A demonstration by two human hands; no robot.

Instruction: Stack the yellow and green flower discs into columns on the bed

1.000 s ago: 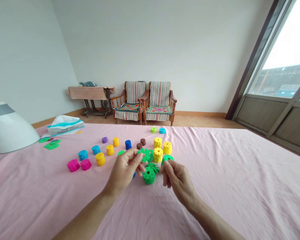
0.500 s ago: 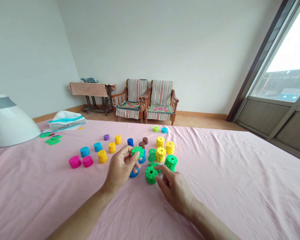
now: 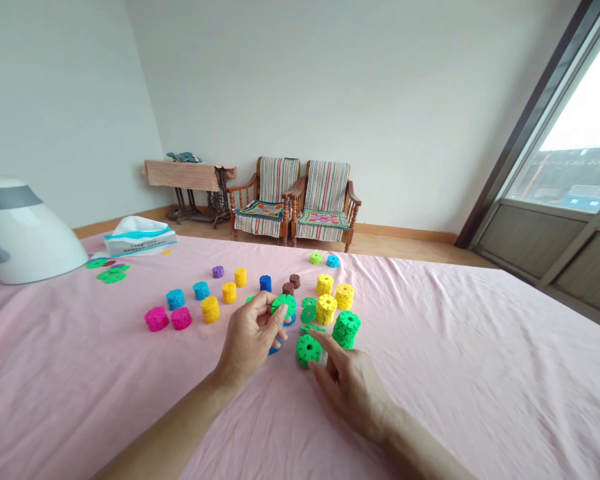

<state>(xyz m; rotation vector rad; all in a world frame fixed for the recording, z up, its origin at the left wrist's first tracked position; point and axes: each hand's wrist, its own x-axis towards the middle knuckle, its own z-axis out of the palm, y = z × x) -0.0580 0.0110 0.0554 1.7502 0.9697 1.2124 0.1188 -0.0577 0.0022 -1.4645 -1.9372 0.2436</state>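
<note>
Between the thumb and fingers of my left hand [image 3: 253, 333] is a green notched disc [image 3: 283, 307], held up above the pink cloth. My right hand [image 3: 353, 380] grips the right side of a short stack of green notched discs [image 3: 307, 352], thumb low and index finger at the top edge. That stack tilts its round face towards me. Just beyond it, loose green discs [image 3: 309, 313] lie flat, and a taller green stack [image 3: 347, 329] stands right of them. Blue discs [image 3: 275, 345] are partly hidden behind my left hand.
Yellow stacks [image 3: 326, 309] rise behind the green ones. To the left stand pink stacks [image 3: 157, 319], light blue stacks [image 3: 175, 299] and more yellow stacks [image 3: 211, 310]. A tissue pack [image 3: 140, 239] and a white kettle [image 3: 35, 233] occupy the far left of the cloth-covered surface [image 3: 455, 373].
The short green stack has gone from upright to tilted, with my right fingers now on it. My left hand keeps its green disc. The view has shifted slightly.
</note>
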